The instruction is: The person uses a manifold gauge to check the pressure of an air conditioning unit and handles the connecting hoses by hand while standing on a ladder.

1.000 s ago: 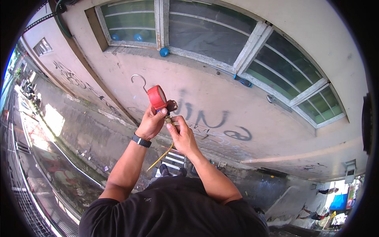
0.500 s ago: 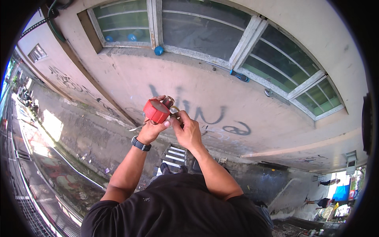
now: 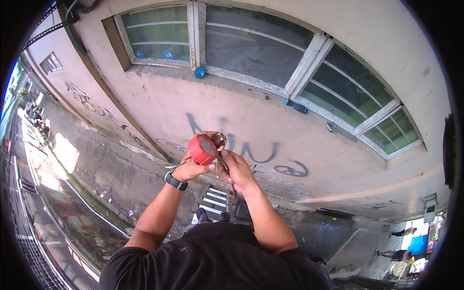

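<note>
My left hand (image 3: 190, 170) is wrapped round a red, many-sided housing (image 3: 202, 150) with a greyish round face, held up before the wall. A dark reddish, shiny piece (image 3: 220, 141) sits against its right side. A thin yellowish wire (image 3: 217, 169) hangs below that piece. Close by on the right, the fingers of my right hand (image 3: 238, 173) are pinched together; what lies between them is too small to make out. A dark reddish, narrow thing (image 3: 234, 190) shows under this hand. A pale strip (image 3: 174, 166) sticks out left of my left hand.
Below my feet is a ladder (image 3: 215, 195) with pale rungs. On the window ledge lie a blue-and-black handled screwdriver (image 3: 296, 107), a silver metal tool (image 3: 340, 131) and a round blue object (image 3: 200, 72). A pink wall (image 3: 232, 106) with graffiti rises ahead. People (image 3: 394, 254) are far right.
Both hands and the red housing have shifted slightly right and down in view. The housing has turned a little, and the thin yellowish wire now shows hanging below it.
</note>
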`<state>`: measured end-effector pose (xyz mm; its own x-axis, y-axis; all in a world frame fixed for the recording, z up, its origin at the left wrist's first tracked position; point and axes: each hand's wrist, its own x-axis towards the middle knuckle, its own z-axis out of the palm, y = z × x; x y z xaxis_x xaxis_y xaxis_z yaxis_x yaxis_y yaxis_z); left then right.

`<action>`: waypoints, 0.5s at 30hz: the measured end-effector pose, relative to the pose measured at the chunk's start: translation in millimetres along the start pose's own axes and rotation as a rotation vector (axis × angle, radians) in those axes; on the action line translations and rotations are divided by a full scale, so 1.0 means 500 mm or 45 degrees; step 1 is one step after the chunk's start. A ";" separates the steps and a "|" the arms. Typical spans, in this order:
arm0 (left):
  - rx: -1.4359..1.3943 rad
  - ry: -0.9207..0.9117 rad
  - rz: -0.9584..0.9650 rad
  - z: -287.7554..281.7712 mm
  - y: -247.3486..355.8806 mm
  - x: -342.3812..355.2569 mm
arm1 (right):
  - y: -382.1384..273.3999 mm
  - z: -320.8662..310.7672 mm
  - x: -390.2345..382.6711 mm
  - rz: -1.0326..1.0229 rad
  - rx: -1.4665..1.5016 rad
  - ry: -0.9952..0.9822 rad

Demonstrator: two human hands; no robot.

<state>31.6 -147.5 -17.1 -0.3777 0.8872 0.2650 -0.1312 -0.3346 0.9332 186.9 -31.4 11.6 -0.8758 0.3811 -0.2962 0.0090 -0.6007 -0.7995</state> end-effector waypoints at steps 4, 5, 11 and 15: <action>-0.102 -0.040 -0.039 0.002 0.010 0.010 | 0.055 0.001 0.019 -0.384 -0.390 0.234; -0.104 -0.038 -0.053 0.001 0.011 0.008 | 0.054 0.005 0.020 -0.345 -0.390 0.235; -0.118 -0.034 -0.038 -0.026 -0.006 -0.005 | 0.040 0.007 0.017 0.012 0.011 0.059; -0.147 -0.052 -0.082 -0.027 0.009 -0.004 | 0.068 0.025 0.022 -0.315 -0.265 0.223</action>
<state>19.6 -155.2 -16.6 -0.3279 0.9194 0.2171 -0.2597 -0.3087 0.9150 171.3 -56.3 -12.2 -0.7680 0.6223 -0.1511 -0.0790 -0.3263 -0.9420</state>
